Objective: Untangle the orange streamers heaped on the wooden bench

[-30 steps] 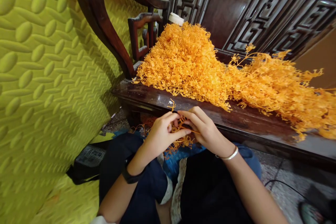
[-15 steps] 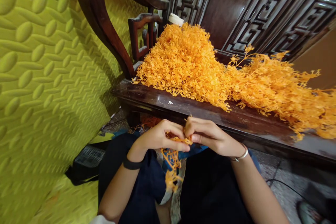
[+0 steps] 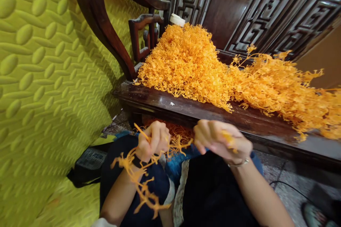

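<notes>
My left hand (image 3: 153, 141) is closed around an orange plastic stem (image 3: 140, 184). The stem's branched end loops down over my left wrist, and a straight end sticks up past the thumb. A few thin forked twigs reach from the left fist toward my right hand (image 3: 217, 138). That hand is curled shut in front of the bench edge, with a small orange plastic piece (image 3: 229, 140) showing at its fingers. On the bench beyond my hands lies a heap of small orange plastic sprigs (image 3: 186, 65). Longer branched orange stems (image 3: 282, 85) are piled to its right.
The dark wooden bench (image 3: 170, 104) has a curved armrest (image 3: 99, 17) and a carved back. Beneath my hands, more orange stems (image 3: 179, 134) lie over a blue plastic bag (image 3: 174, 166). A yellow textured wall (image 3: 48, 78) stands on the left, with a black bag (image 3: 87, 163) below.
My hands were together with the stem between them; now they are apart. My left hand has moved left with the branched stem, and my right hand has moved right with a small orange piece.
</notes>
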Tool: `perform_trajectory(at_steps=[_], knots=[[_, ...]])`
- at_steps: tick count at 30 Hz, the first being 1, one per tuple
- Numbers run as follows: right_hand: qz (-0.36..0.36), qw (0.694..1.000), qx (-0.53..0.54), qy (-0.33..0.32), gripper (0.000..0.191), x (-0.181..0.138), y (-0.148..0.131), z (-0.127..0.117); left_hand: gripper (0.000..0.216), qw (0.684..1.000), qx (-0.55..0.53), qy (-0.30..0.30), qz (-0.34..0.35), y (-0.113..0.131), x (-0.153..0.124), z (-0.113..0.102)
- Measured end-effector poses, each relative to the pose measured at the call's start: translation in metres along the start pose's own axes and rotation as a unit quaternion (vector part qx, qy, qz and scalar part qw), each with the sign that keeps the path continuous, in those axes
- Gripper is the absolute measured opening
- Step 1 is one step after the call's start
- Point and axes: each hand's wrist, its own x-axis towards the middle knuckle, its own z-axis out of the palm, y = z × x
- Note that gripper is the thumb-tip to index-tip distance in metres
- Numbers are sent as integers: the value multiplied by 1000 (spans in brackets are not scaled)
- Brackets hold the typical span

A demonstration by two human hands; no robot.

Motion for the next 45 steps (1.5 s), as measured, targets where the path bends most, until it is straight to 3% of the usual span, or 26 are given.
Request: perform_trajectory(at_steps=[2, 4, 6, 8, 10, 12, 15, 17, 19, 20, 22, 24, 26, 29, 32, 35, 40, 42, 45], knots=[[-50, 991, -79, 101, 25, -2, -11, -9, 61, 995, -36, 92, 32, -5, -1, -6], [-66, 951, -214, 213, 13, -4, -19, -24, 63, 972, -51, 222, 62, -3, 1, -6], [-72, 883, -344, 311, 5, -3, -22, -42, 63, 949, -62, 298, 77, 3, 5, 0], [-87, 803, -469, 358, 10, 1, -24, -61, 58, 946, -86, 299, 86, 8, 10, 6], [-92, 726, -583, 352, 12, 9, -27, -78, 49, 951, -119, 270, 97, 9, 13, 9], [-77, 668, -671, 312, 16, 21, -32, -95, 40, 953, -149, 239, 110, 8, 16, 10], [-38, 611, -756, 234, 30, 38, -36, -114, 31, 960, -155, 205, 112, 6, 16, 11], [-47, 587, -778, 219, 33, 41, -33, -114, 28, 966, -139, 190, 108, 6, 15, 12], [-77, 603, -758, 237, 24, 38, -28, -101, 27, 970, -127, 180, 106, 7, 14, 13], [-92, 634, -728, 246, 18, 34, -25, -90, 27, 970, -125, 176, 107, 7, 15, 14], [-79, 743, -623, 231, 10, 25, -19, -64, 28, 971, -122, 173, 107, 7, 15, 15], [-22, 851, -496, 169, 8, 18, -14, -41, 32, 970, -115, 182, 109, 8, 16, 16], [28, 898, -428, 97, 8, 16, -11, -26, 38, 969, -94, 198, 112, 9, 15, 17], [61, 896, -440, 28, 9, 17, -7, -17, 43, 965, -49, 234, 103, 13, 14, 17], [71, 880, -467, 37, 11, 19, -4, -16, 46, 961, -39, 259, 92, 16, 13, 17], [87, 882, -462, 41, 14, 19, -1, -18, 44, 958, -52, 258, 112, 17, 13, 15], [112, 869, -481, -31, 24, 18, 1, -19, 36, 957, -60, 234, 160, 16, 13, 13], [110, 867, -486, -23, 22, 17, 2, -20, 32, 957, -50, 234, 166, 16, 12, 13], [108, 890, -442, 26, 15, 16, 0, -21, 19, 952, -36, 260, 160, 18, 11, 13]])
